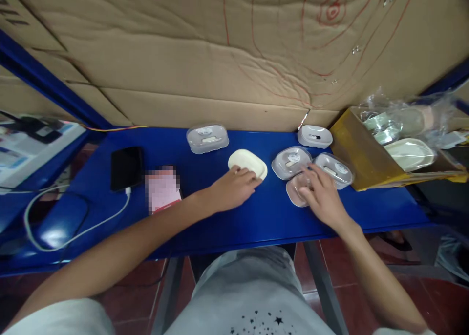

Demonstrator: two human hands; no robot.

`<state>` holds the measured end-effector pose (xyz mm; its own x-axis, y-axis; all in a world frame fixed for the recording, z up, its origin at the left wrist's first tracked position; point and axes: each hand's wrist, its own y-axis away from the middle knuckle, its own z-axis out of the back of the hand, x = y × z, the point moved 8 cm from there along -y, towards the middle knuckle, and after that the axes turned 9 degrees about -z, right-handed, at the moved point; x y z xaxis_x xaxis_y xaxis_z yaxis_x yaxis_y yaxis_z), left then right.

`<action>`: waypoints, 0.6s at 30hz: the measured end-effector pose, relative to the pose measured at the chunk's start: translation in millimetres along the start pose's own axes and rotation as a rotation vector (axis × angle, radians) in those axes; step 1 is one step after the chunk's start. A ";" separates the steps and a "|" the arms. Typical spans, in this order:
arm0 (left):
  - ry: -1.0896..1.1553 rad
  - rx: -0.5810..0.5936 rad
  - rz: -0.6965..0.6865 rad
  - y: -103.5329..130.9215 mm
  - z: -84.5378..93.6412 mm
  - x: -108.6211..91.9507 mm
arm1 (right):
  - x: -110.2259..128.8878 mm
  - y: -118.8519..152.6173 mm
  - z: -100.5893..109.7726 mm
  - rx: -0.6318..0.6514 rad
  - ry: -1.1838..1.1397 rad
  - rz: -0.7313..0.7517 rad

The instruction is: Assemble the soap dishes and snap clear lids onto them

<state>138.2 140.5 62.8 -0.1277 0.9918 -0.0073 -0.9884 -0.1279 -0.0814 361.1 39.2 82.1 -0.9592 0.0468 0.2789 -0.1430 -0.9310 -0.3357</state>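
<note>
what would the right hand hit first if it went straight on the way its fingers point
Probably the clear case up-left of the right hand; depth is unclear, so its fingertips may already touch it.

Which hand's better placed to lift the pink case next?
Probably the right hand: its fingers are already at the pink case, while the left hand is on the cream dish.

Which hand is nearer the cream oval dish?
Left. The left hand is at the near edge of the cream oval dish; the right hand is farther right, by the clear containers.
</note>
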 end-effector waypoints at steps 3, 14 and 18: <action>0.015 -0.005 -0.067 11.6 1.4 -31.6 | -35.2 -65.4 17.6 -0.030 0.019 -0.060; -0.052 -0.264 0.279 97.5 5.7 -24.8 | -78.4 -158.7 13.6 0.189 0.348 -0.124; 0.009 -0.384 0.361 112.7 5.7 -47.1 | 7.8 -99.3 28.4 -0.027 0.206 0.127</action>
<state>32.4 79.4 59.6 -0.4520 0.8851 -0.1106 -0.7804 -0.4524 -0.4316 374.8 121.8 143.2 -0.9990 0.0056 0.0441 -0.0220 -0.9243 -0.3810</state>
